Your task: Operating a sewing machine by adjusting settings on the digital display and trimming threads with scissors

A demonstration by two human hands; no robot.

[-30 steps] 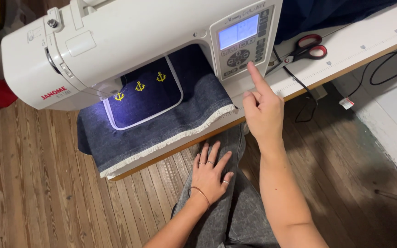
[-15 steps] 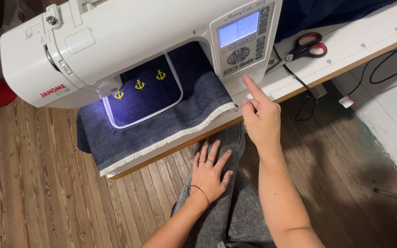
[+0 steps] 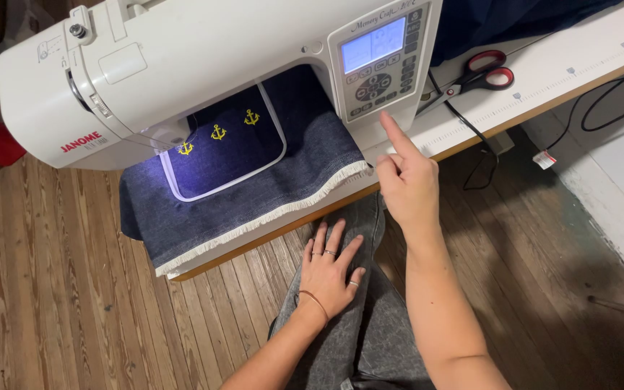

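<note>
My right hand (image 3: 407, 186) hangs just below the white embroidery machine (image 3: 204, 65), index finger raised toward its button panel (image 3: 380, 68), the other fingers curled in and holding nothing; whether the tip touches the casing is hard to tell. My left hand (image 3: 330, 271) lies flat on my grey-trousered lap, fingers spread. Under the needle, a hooped denim cloth (image 3: 254, 188) shows 3 yellow anchors; the needle itself is hidden. Red-handled scissors (image 3: 482, 72) lie on the tabletop (image 3: 565, 65), cut off at the right edge.
</note>
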